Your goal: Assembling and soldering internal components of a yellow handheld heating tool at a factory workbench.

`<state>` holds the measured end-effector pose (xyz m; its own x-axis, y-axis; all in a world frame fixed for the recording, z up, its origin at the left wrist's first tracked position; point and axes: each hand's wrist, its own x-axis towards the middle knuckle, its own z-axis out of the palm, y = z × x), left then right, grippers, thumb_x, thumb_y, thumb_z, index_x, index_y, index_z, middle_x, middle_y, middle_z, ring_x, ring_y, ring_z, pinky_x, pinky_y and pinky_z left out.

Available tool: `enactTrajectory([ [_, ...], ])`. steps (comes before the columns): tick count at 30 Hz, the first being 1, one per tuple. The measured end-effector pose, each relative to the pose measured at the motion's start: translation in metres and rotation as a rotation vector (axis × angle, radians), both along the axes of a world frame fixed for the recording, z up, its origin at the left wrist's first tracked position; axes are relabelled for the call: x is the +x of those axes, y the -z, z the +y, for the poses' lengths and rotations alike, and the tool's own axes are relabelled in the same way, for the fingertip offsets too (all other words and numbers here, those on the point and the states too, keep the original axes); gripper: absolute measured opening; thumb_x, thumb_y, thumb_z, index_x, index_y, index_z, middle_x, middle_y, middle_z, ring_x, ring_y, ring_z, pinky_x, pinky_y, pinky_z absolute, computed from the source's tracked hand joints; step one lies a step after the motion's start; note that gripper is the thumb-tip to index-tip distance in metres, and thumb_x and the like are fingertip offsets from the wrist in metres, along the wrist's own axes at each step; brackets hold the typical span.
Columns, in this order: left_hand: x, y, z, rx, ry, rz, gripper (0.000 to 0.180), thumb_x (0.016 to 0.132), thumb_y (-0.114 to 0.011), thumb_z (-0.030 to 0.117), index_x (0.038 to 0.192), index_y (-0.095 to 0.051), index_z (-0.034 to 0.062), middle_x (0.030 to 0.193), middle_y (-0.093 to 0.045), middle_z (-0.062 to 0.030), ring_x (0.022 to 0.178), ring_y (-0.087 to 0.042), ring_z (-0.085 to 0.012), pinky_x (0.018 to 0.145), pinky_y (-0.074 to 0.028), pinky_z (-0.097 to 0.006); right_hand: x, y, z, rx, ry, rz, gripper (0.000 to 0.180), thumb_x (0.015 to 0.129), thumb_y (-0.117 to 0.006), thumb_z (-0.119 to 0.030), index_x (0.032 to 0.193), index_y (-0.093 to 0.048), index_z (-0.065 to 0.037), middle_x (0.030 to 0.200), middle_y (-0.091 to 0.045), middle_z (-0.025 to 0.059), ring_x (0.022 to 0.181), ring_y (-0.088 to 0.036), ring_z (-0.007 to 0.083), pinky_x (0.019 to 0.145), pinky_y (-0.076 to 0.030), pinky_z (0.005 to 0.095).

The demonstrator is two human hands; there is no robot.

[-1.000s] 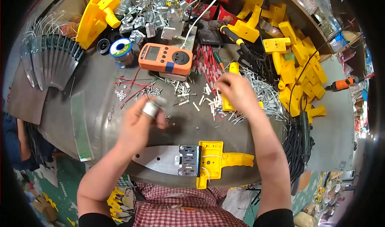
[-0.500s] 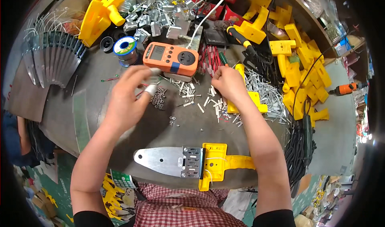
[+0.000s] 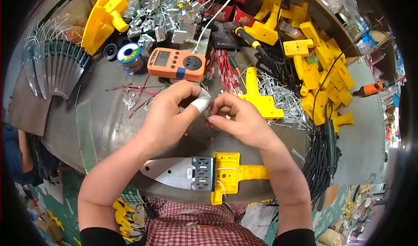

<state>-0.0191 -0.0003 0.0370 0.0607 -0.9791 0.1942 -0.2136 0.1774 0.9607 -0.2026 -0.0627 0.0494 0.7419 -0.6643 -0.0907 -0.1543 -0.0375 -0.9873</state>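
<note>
My left hand (image 3: 172,113) and my right hand (image 3: 241,117) meet over the middle of the bench, fingertips touching or nearly so. White covers wrap the thumb and a finger of my left hand. Both hands are closed in a pinch. A thin red wire (image 3: 212,142) hangs below the right fingertips; its upper end is hidden by the fingers. What the left fingertips grip is too small to make out. Nearer me lies an open yellow plastic handle shell (image 3: 227,172), joined to a flat silver blade (image 3: 167,174) through a slotted metal bracket (image 3: 202,173); white wires run inside the shell.
Behind my hands stand an orange meter (image 3: 176,64) and a solder spool (image 3: 130,59). Red wires (image 3: 139,89) and small nuts (image 3: 129,103) lie left; screws (image 3: 283,100) and yellow shells (image 3: 324,78) pile up right. Blades (image 3: 54,70) fan out far left.
My hands have come together: the left moved right, the right moved left and nearer from the red bundle. A red wire now hangs between them. The whole view has shifted slightly.
</note>
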Motion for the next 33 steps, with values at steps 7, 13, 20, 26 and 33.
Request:
enactTrajectory([
  [7,-0.001,0.012,0.008,0.272,-0.080,0.436,0.015,0.089,-0.059,0.011,0.101,-0.062,0.0007,0.088,-0.064,-0.0015,0.076,-0.056,-0.0054,0.066,-0.046,-0.021,0.005,0.024,0.002,0.041,0.112,-0.056,0.022,0.083,-0.065,-0.005,0.098,-0.049,-0.001,0.084,-0.062,0.0050,0.079,-0.061,0.0099,0.068,-0.049,0.0255],
  [13,0.007,0.011,0.012,0.117,-0.023,-0.015,0.010,0.081,-0.065,0.006,0.090,-0.064,0.0009,0.086,-0.060,-0.0032,0.080,-0.057,-0.0108,0.070,-0.046,-0.026,0.010,0.018,0.012,0.105,0.004,-0.072,0.029,0.084,-0.065,-0.006,0.107,-0.048,-0.001,0.083,-0.064,0.0047,0.076,-0.060,0.0097,0.068,-0.048,0.0253],
  [20,0.013,0.000,0.027,-0.207,-0.185,-0.008,0.009,0.075,-0.066,-0.001,0.083,-0.063,0.0003,0.084,-0.059,-0.0062,0.082,-0.057,-0.0172,0.075,-0.045,-0.029,0.003,0.023,0.022,-0.188,-0.108,0.091,0.020,0.088,-0.061,-0.019,0.096,-0.062,-0.001,0.086,-0.063,0.0069,0.077,-0.061,0.0180,0.071,-0.047,0.0302],
  [26,0.017,0.017,0.026,-0.229,-0.356,0.173,0.031,0.084,-0.059,0.002,0.115,-0.054,0.0013,0.100,-0.057,-0.0046,0.089,-0.055,-0.0142,0.084,-0.044,-0.028,-0.003,0.020,-0.013,-0.452,0.040,0.352,0.020,0.085,-0.063,-0.020,0.093,-0.066,-0.001,0.080,-0.066,0.0128,0.074,-0.064,0.0245,0.069,-0.049,0.0360],
  [33,0.017,0.016,0.026,-0.003,-0.083,0.206,0.039,0.088,-0.050,-0.001,0.126,-0.045,0.0031,0.109,-0.052,-0.0048,0.105,-0.050,-0.0126,0.091,-0.041,-0.028,0.015,0.025,-0.079,-0.799,0.199,1.004,0.032,0.076,-0.072,-0.027,0.087,-0.065,0.003,0.083,-0.066,0.0197,0.081,-0.065,0.0343,0.074,-0.051,0.0417],
])
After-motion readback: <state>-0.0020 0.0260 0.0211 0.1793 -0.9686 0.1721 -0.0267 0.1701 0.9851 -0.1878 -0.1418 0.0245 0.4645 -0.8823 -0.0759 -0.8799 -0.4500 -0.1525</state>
